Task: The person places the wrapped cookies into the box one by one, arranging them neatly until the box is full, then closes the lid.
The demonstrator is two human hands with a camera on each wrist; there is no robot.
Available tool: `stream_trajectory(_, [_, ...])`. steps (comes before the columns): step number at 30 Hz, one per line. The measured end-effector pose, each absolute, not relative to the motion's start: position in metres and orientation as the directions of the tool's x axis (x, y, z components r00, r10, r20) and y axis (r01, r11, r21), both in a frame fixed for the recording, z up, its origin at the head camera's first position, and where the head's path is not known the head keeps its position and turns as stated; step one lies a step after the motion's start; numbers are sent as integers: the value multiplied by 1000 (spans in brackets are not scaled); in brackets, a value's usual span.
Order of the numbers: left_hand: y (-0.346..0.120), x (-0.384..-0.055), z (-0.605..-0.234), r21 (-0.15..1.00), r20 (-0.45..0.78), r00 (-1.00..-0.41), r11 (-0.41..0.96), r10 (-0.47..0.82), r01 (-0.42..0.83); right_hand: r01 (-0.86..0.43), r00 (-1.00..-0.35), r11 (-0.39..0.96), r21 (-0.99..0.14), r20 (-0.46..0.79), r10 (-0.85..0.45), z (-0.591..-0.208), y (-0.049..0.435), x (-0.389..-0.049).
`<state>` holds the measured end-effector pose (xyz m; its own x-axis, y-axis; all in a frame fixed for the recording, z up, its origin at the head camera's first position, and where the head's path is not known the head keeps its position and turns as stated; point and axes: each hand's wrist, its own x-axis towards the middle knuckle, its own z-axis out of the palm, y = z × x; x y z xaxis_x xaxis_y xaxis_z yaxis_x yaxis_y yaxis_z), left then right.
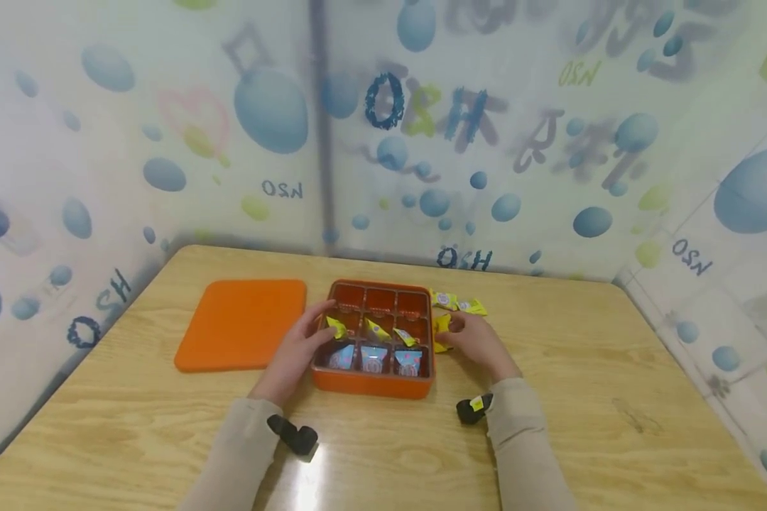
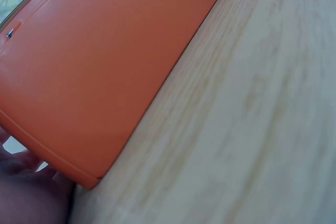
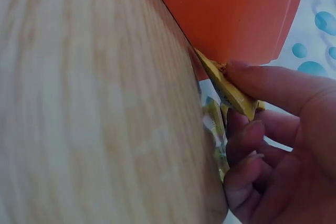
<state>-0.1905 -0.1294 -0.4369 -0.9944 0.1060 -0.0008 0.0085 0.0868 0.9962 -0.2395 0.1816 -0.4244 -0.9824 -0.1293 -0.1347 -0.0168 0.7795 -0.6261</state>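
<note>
An orange box (image 1: pixel 372 385) with a clear divided tray stands on the table. Its front row holds blue-wrapped candies (image 1: pixel 373 359); the middle row holds yellow-wrapped candies (image 1: pixel 377 331); the back row shows bare compartments. My left hand (image 1: pixel 297 349) holds the box's left side, thumb over the rim beside a yellow candy; in the left wrist view, its fingers are partly hidden by the box. Right of the box, my right hand (image 1: pixel 479 343) pinches a yellow-wrapped candy (image 3: pixel 231 90) between thumb and fingers, low beside the box wall.
Two more yellow candies (image 1: pixel 471 306) lie just beyond my right hand, by the box's back right corner. The orange lid (image 1: pixel 243 323) lies flat on the wooden table (image 1: pixel 613 397) to the left. A patterned wall (image 1: pixel 524 142) borders the table's back.
</note>
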Motion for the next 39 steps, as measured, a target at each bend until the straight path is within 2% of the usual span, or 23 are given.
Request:
stream_trajectory(8, [-126, -188, -440, 997, -24, -994, 77, 106, -16, -48, -986, 738, -673, -87, -143, -428, 187, -237])
stream_trajectory(17, [-125, -186, -442, 998, -18, -994, 69, 110, -10, 9, -989, 648, -761, -103, -107, -433, 192, -237])
stream_trajectory(23, [-121, -178, -431, 997, -49, -992, 64, 118, -41, 28, -989, 584, -811, -105, -99, -438, 194, -238])
stream_trajectory(30, [-120, -172, -422, 996, -42, -993, 79, 112, -33, 119, -985, 293, -949, -150, -84, -446, 196, -237])
stream_trajectory(34, [-124, -179, -433, 996, -40, -992, 87, 117, -30, 142, -987, 240, -960, -157, -41, -446, 197, -237])
stream_trajectory(39, [-129, -190, -437, 996, -17, -993, 90, 117, -7, 108, -992, 194, -975, -118, -42, -441, 193, -241])
